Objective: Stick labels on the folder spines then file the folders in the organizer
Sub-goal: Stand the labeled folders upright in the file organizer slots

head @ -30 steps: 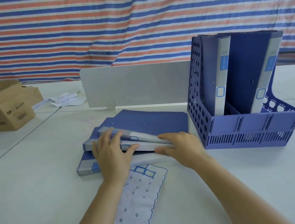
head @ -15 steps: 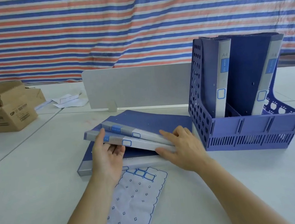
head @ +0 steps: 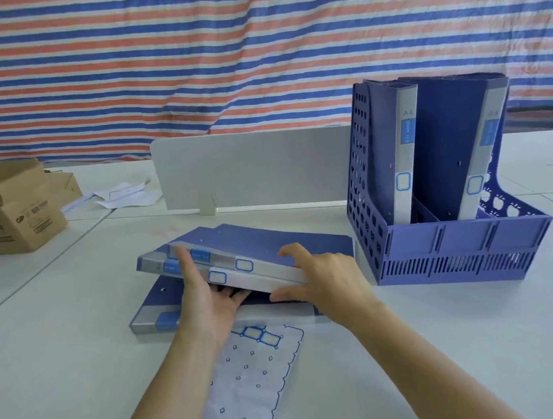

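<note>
Two blue folders (head: 255,246) with grey labelled spines are stacked and tilted up off the table. My left hand (head: 205,296) has its fingers under them and its thumb on the spines. My right hand (head: 323,273) grips their right end. A third blue folder (head: 153,321) lies flat beneath them. The label sheet (head: 250,384), with two labels left at its top, lies near the front edge under my left forearm. The blue organizer (head: 458,240) stands at the right and holds two upright folders (head: 399,147) with labelled spines.
A white divider panel (head: 256,166) stands behind the folders. An open cardboard box (head: 10,212) sits at the far left, with loose papers (head: 125,195) beside it. A striped tarp hangs behind the tables.
Both hands have taken hold of the top two folders and raised them off the bottom folder. My left fingers slid underneath the pair.
</note>
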A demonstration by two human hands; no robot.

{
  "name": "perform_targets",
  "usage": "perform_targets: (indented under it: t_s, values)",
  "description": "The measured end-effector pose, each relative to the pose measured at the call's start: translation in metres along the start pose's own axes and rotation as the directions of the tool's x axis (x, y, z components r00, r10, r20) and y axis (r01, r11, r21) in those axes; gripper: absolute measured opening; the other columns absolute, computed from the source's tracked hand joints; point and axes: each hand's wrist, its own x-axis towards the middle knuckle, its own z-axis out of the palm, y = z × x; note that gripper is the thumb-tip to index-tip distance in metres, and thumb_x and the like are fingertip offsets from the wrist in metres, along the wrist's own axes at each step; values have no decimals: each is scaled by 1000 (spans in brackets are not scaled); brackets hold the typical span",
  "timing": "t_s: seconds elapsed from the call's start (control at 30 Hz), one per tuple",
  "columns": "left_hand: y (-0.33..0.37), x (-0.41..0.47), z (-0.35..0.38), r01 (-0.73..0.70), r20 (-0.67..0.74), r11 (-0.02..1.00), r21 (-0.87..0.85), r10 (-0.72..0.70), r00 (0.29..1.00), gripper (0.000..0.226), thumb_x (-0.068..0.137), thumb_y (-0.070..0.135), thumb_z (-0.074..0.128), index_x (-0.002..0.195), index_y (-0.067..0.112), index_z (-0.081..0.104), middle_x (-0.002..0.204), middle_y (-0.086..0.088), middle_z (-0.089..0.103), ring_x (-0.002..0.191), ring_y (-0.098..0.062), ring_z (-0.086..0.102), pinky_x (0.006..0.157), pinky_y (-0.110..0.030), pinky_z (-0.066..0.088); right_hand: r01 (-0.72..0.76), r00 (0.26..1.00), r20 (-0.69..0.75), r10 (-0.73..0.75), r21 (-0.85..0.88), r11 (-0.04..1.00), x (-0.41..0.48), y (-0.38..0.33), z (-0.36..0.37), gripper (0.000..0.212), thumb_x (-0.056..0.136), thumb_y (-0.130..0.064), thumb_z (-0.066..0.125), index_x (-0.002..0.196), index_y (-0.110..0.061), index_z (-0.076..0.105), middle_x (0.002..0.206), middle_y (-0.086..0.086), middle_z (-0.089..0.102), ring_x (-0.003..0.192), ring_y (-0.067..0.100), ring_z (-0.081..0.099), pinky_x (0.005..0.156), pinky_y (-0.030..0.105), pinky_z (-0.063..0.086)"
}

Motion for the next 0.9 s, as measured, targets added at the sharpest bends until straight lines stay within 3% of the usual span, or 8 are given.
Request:
perform_targets:
  t_s: [0.1,0.17,0.27,0.33,0.47,0.6,0.77,0.9]
  values:
    - [3,-4,2,42,-43,999,-13,-42,998,67,86,77,37,128,29,56,120,-11,66,112,-29,63,89,-51,54,-65,990,-102,96,268,961,-2,-1,-21,51,85,-60,63,129,-35,59,99,-9,76,89,15,70,79,31,53]
    - [5,-10,1,68,-48,997,-38,-70,996,69,87,76,38,130,25,56,122,-13,64,113,-29,61,89,-51,53,-17,983,-176,61,241,970,-7,-1,-35,40,89,-55,61,121,-31,67,95,-6,76,81,17,70,76,33,54]
    - [9,-17,5,41,-33,999,0,-41,999,51,94,64,40,119,25,62,124,-15,64,111,-29,63,90,-51,53,127,967,-233,-101,101,987,-19,-2,-46,36,94,-56,54,111,-29,72,91,-6,74,76,19,69,65,30,50]
    - [14,-25,12,-7,-32,997,78,10,999,48,96,61,41,115,23,63,121,-17,67,108,-30,65,86,-50,56,118,977,-182,-107,50,992,-29,-5,-52,49,87,-70,50,117,-35,67,103,-11,69,82,17,68,65,29,48]
    - [18,-43,24,-148,-53,952,267,167,985,61,94,65,41,126,15,54,111,-14,70,96,-30,70,68,-44,60,49,999,27,-47,-84,995,-41,-12,-56,92,70,-88,47,146,-40,31,125,-8,59,100,24,66,73,34,46]
    - [19,-59,35,-227,-23,888,400,257,966,51,98,56,35,124,13,49,104,-17,66,81,-25,68,60,-40,59,103,986,146,-82,-145,984,-48,-24,-70,68,85,-72,51,142,-37,37,95,6,68,89,30,63,70,36,46]
    - [14,-76,44,-161,23,856,491,171,985,50,96,56,42,126,17,50,111,-14,67,94,-30,70,63,-49,62,43,997,73,-37,-81,996,-67,-23,-108,39,98,-53,46,130,-32,49,85,5,68,78,27,59,65,34,46]
    - [-4,-86,44,-96,-101,914,395,147,984,39,92,17,60,128,8,46,114,-21,64,89,-33,71,56,-39,61,-44,994,-107,34,-98,994,-91,-15,-131,27,102,-40,41,121,-22,44,82,8,63,74,35,58,60,36,40]
